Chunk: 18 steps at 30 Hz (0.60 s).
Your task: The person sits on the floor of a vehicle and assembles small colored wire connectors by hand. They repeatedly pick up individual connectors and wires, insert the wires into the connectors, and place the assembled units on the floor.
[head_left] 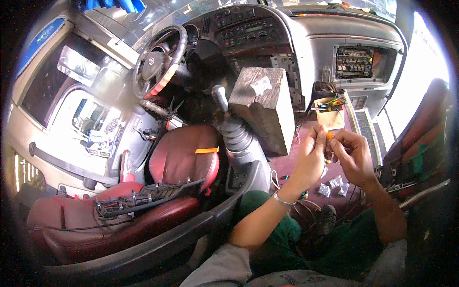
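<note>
Orange plastic shows between the fingertips of both hands — a small orange piece (330, 136) pinched where the left hand (311, 158) and the right hand (353, 154) meet, held up in the air above the dark red floor (306, 129) of a vehicle cab. Both hands are closed on it, thumbs and forefingers pressed together; what kind of part it is cannot be told. A thin metal bracelet (283, 199) sits on the left wrist.

Just below the hands lie a few small clear packets (334, 185) on the floor, with loose wires (306, 203) beside them. Beyond the hands, toward the dashboard, a flat tan card (330, 118) carries a tool with yellow and green handles (333, 104).

Left of the hands stands a rough wooden block (263, 107), and next to it the gear lever (224, 103) in its ribbed black boot. Farther left is the dark red driver's seat (184, 160) with an orange strip (207, 150) on its backrest and a black frame (143, 196) lying across the cushion — the steering wheel (160, 60) is above it. At the dashboard's right end an open fuse box (355, 61) shows.
</note>
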Each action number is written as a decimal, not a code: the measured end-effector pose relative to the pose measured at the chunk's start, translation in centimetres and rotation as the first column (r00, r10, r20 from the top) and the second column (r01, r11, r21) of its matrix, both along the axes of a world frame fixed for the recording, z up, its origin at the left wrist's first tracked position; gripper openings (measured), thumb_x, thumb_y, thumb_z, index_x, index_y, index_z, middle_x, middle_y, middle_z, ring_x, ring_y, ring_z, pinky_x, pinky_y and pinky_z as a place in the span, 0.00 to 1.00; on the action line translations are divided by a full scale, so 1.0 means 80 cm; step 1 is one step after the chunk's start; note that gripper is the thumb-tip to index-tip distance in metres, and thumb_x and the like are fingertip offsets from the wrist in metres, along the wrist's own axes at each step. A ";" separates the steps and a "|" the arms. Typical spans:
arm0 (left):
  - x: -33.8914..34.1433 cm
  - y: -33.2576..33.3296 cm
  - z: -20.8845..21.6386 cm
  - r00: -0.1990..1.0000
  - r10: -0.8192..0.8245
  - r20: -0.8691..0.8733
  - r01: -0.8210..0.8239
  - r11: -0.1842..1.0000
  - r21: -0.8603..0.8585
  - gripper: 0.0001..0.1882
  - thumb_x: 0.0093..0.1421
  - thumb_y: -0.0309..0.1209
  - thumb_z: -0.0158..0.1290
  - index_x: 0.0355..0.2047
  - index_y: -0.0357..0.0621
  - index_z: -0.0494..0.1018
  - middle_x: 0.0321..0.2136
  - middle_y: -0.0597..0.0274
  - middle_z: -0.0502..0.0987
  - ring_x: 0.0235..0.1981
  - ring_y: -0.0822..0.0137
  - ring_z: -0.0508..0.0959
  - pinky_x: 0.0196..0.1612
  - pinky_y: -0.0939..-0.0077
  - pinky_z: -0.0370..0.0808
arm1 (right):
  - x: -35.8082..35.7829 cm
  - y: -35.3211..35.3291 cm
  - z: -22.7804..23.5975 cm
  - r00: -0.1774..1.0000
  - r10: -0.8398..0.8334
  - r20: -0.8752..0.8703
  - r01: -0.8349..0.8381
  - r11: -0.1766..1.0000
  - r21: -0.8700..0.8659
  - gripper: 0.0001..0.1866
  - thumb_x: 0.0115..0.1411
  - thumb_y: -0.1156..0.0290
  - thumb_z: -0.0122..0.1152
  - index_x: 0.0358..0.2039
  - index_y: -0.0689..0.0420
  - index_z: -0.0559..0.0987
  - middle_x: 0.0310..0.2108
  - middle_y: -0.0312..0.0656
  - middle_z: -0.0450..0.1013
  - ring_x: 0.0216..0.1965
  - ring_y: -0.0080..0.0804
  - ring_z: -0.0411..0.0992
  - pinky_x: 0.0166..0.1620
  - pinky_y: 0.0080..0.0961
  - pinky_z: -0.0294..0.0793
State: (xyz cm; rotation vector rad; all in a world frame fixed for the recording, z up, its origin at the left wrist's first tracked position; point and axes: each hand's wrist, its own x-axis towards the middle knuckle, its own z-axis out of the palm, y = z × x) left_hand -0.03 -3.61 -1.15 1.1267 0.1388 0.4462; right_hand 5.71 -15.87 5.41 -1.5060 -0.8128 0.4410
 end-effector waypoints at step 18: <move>0.000 0.007 0.015 0.999 -0.034 -0.026 0.037 0.993 0.115 0.13 0.80 0.40 0.41 0.48 0.44 0.69 0.27 0.72 0.70 0.26 0.79 0.69 0.28 0.81 0.68 | 0.026 -0.007 -0.033 0.998 -0.014 0.069 0.013 1.000 0.017 0.12 0.71 0.72 0.53 0.31 0.64 0.75 0.25 0.36 0.74 0.27 0.17 0.71 0.32 0.20 0.72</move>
